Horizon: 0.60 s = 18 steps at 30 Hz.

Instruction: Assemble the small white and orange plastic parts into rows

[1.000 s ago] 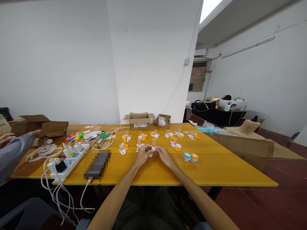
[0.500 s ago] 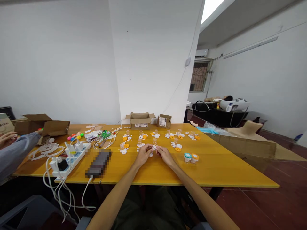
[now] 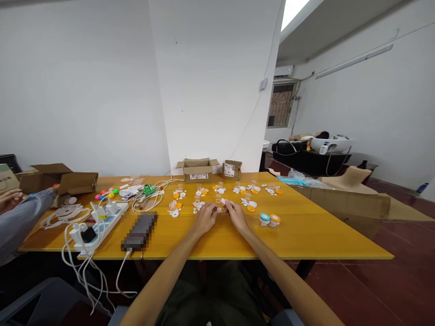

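Observation:
My left hand (image 3: 205, 218) is closed in a pinch on a small white plastic piece with holes (image 3: 219, 209), just above the table. Close by on the right, my right hand (image 3: 235, 215) pinches another small white plastic piece (image 3: 223, 200) between thumb and fingertips. The two pieces are apart, and their exact kind is too small to make out. A clear plastic ring or cup (image 3: 218, 201) stands just beyond the fingertips. Left of my left hand lies a group of small white parts (image 3: 197, 207); beyond my right hand is an orange disc (image 3: 251, 209).
Two lidded clear jars, one teal-topped (image 3: 264, 219) and one orange-topped (image 3: 275, 220), stand at right. Several part groups fill the table's back, before an open cardboard box (image 3: 198, 171). A power strip (image 3: 108, 225) and pixelated dark device (image 3: 140, 231) lie left, near another person's sleeve (image 3: 29, 217).
My hands, close together before, have drawn slightly apart. The white piece in my right hand now shows separately from the one in my left. The view has shifted a little.

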Tool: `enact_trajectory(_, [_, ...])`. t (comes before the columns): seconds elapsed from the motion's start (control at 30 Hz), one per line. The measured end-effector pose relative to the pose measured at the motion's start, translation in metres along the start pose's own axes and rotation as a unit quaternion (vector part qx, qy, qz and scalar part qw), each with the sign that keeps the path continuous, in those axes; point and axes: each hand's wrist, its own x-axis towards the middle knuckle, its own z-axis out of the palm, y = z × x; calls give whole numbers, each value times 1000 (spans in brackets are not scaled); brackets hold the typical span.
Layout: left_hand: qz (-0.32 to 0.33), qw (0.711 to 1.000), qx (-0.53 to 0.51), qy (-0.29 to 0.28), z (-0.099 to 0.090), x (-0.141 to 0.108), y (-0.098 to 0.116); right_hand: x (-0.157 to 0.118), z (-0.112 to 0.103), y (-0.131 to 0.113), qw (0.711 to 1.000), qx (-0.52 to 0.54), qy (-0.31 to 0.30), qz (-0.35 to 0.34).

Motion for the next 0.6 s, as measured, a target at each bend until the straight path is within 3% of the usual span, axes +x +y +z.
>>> enact_trajectory(0.27, [-15,997,77,-22,8,10,2,2,-5,4,1000,14,28,4])
enact_trajectory(0.6, [-72,993,90,-27,10,11,-1,5,-5,8,997,65,22,30])
